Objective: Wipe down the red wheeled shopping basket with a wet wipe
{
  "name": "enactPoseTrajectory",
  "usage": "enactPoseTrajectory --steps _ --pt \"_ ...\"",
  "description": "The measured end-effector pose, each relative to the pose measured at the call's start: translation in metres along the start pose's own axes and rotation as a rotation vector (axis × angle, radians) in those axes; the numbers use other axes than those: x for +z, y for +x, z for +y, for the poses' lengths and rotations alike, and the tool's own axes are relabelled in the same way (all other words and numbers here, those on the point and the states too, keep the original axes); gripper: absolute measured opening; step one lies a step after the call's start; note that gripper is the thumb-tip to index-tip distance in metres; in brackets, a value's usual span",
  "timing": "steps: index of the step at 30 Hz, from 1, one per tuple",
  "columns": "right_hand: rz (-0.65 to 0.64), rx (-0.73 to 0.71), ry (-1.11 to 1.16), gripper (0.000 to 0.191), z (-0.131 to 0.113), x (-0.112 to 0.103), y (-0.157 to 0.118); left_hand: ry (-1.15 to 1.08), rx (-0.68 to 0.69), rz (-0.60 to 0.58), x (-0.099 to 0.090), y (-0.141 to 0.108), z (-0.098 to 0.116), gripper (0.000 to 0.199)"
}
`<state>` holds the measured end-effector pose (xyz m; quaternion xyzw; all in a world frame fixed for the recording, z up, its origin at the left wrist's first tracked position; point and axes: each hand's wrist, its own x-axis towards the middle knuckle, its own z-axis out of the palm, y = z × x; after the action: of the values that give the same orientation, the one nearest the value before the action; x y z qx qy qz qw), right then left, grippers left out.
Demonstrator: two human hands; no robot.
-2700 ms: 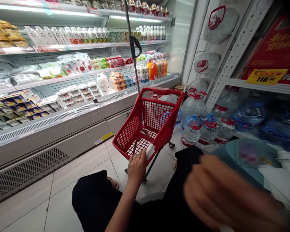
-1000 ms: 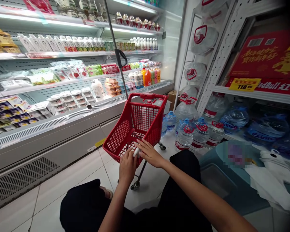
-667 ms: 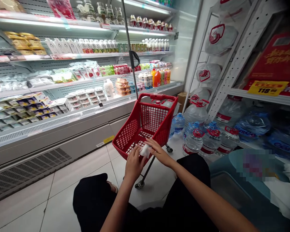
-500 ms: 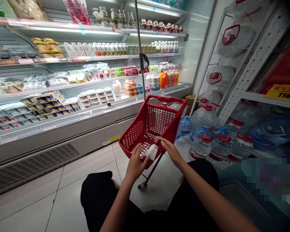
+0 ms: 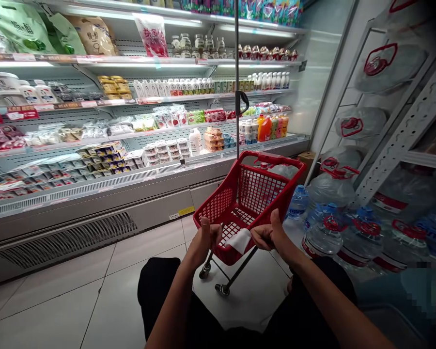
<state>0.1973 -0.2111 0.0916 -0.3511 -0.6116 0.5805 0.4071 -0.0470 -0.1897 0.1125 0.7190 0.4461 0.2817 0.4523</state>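
Note:
A red shopping cart (image 5: pixel 252 186) with a mesh basket stands in front of my knees. A white cloth or tissue (image 5: pixel 240 240) is draped over the near rim of its basket. My left hand (image 5: pixel 205 238) is at the basket's near left corner, fingers curled in and thumb pointing up, with nothing seen in it. On the other side of the cloth, my right hand (image 5: pixel 272 234) has its fingers folded and thumb raised. Its knuckles are close to the cloth's right edge; whether they touch it I cannot tell.
A lit refrigerated display (image 5: pixel 160 177) with dairy and drinks runs along the left and behind the cart. Large water bottles (image 5: pixel 325 237) stand on the floor at the right, beside a white metal rack (image 5: pixel 403 128). Pale floor tiles (image 5: pixel 131 286) lie at the left.
Both hands have gone from extended fingers to curled fingers with raised thumbs. My left hand has moved off the cloth. The view has shifted, so the cart appears farther right and lower.

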Motion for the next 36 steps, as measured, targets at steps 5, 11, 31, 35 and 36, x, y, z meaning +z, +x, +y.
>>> enactPoseTrajectory --steps 5,11,31,35,36 --pt "-0.13 -0.031 0.093 0.093 -0.03 0.019 0.007 -0.192 0.046 -0.134 -0.001 -0.002 0.02 0.094" --pt "-0.102 -0.03 0.101 0.091 -0.032 0.021 0.013 -0.165 0.049 -0.09 0.002 0.0 0.024 0.094" --pt "-0.11 -0.751 -1.439 0.072 0.105 -0.005 0.045 0.839 0.229 0.315 0.039 0.032 -0.116 0.032" --pt "-0.152 -0.694 -1.389 0.067 0.099 -0.028 0.031 0.859 0.244 0.335 0.04 0.032 -0.115 0.031" --pt "-0.147 -0.666 -1.386 0.066 0.099 -0.04 0.026 0.859 0.247 0.336 0.04 0.033 -0.115 0.031"
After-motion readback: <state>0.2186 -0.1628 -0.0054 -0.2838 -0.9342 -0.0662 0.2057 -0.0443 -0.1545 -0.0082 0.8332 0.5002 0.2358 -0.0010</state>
